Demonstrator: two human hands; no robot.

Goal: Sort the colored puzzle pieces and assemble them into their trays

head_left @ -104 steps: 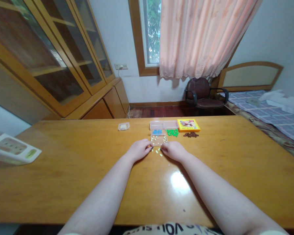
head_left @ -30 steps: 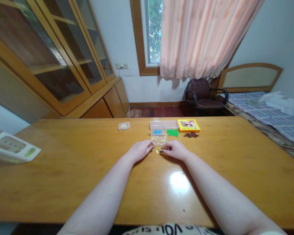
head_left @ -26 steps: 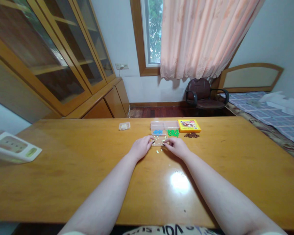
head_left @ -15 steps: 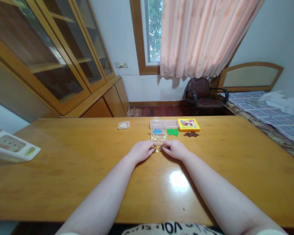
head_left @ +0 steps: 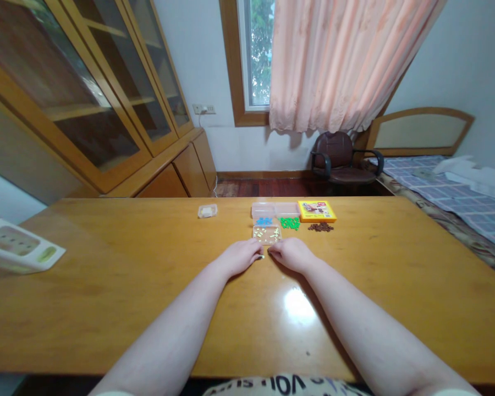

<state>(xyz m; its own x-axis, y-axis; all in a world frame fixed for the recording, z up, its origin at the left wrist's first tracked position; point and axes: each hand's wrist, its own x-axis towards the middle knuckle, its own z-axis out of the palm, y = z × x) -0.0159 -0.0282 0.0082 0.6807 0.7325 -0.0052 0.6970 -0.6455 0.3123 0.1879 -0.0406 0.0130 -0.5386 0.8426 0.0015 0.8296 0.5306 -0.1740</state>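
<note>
While the left hand (head_left: pixel 240 257) rested low over the bench (head_left: pixel 239 319), its fingers were closed, their tips touching a pale piece (head_left: pixel 263 257). Just right of it, the right hand (head_left: pixel 292 255) had its fingers bunched shut; whether they gripped anything could not be told. Just beyond both hands lay a tray (head_left: pixel 267 241) of pale bits (head_left: pixel 275 233). Behind it came blue bits (head_left: pixel 264 221), green bits (head_left: pixel 290 223) and brown bits (head_left: pixel 320 227), left to right, then clear boxes (head_left: pixel 287 209) beside a yellow box (head_left: pixel 317 211). A chair (head_left: pixel 334 151) stood past the bench.

Brown armchair (head_left: pixel 334 154) below pink curtain (head_left: pixel 334 66), beside bed (head_left: pixel 457 181) with checked cover.
</note>
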